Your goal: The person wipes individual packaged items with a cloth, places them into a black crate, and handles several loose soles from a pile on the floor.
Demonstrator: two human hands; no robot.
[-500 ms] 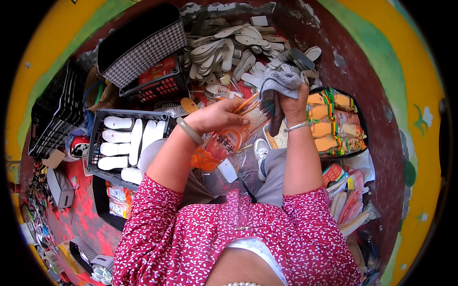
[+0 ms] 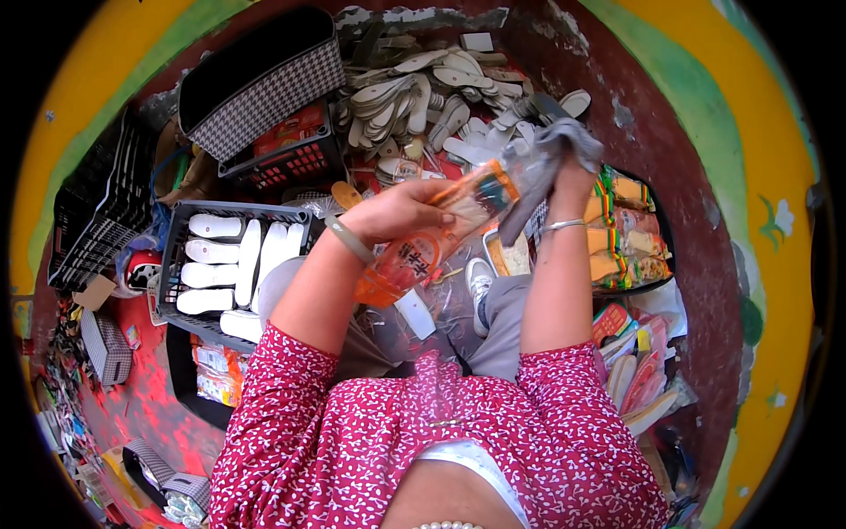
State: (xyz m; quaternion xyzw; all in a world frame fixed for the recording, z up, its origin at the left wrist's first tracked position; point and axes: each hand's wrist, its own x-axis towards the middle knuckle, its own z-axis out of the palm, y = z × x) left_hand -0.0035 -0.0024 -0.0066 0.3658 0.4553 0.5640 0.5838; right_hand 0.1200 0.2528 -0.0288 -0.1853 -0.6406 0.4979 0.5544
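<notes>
Between thumb and fingers, my left hand (image 2: 397,212) grips a clear orange-printed plastic package (image 2: 421,257) with something pale and flat inside. Its far end slants up and right, close to a grey cloth (image 2: 577,141). My right hand (image 2: 571,185) is closed around that cloth, which drapes over the fingers and hangs down on the left side. Whether the cloth touches the package I cannot tell. Below the package, a white flat piece (image 2: 414,315) lies on clear plastic between my legs.
A grey crate (image 2: 313,214) of white insoles (image 2: 211,276) stands left. Loose insoles (image 2: 388,106) are heaped at the far wall. Yellow wrapped packets (image 2: 608,238) fill a dark bin at right. A houndstooth box (image 2: 264,101) rests on another crate (image 2: 286,167).
My right hand has moved slightly right with the grey cloth, drawing it away from the package's far end, which now shows more. The left hand still holds the package.
</notes>
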